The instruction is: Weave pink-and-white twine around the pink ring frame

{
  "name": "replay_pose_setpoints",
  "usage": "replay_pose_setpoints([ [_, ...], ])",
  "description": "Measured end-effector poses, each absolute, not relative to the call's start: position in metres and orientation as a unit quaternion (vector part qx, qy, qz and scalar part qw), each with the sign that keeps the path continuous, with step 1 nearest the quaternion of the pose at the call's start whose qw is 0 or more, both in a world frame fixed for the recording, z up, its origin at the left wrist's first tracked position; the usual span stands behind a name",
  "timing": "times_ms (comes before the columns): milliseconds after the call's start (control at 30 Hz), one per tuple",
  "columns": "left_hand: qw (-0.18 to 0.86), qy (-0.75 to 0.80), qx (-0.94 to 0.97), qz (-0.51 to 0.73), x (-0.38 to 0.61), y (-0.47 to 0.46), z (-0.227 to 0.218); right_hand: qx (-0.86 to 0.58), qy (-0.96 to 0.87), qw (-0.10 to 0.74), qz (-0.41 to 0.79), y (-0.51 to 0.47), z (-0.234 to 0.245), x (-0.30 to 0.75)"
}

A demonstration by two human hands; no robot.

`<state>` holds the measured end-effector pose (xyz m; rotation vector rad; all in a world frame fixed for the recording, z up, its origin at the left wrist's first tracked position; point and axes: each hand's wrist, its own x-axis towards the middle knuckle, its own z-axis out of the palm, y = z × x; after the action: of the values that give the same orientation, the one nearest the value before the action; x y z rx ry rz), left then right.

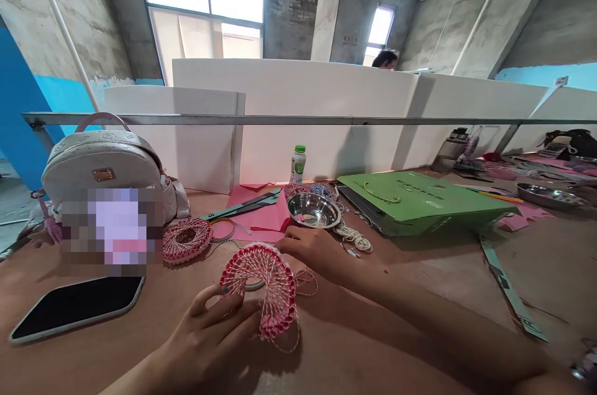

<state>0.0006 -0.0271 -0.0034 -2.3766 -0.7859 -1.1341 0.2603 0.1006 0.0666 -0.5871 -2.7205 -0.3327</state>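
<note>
Your left hand [205,333] grips the pink-and-white corded ring [263,289] from below, fingers curled over its lower edge and hiding part of the frame. Your right hand [321,255] comes in from the right, apart from the left, fingertips at the ring's upper edge; touching or not, that's hard to call. Ahead of your left hand lies a second corded ring [186,241], beside a pixelated blur [112,230] nobody can make out, and a steel bowl [313,210] sits ahead of your right hand.
</note>
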Motion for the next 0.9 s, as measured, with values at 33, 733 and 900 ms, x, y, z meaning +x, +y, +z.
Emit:
replay_pose_setpoints([
  [33, 0.194, -0.28, -0.849, -0.404, 0.0008, -0.0271, -0.0033, -0.204, -0.957, 0.172, -0.114, 0.1, 0.0668, 0.26],
  [733, 0.191, -0.268, -0.852, -0.408, 0.0027, -0.0227, -0.0045, -0.227, -0.951, 0.209, -0.003, 0.1037, 0.0698, 0.257],
  [900, 0.183, -0.268, -0.855, -0.404, 0.002, -0.0225, -0.0054, -0.201, -0.953, 0.224, 0.031, 0.101, 0.0703, 0.2555],
])
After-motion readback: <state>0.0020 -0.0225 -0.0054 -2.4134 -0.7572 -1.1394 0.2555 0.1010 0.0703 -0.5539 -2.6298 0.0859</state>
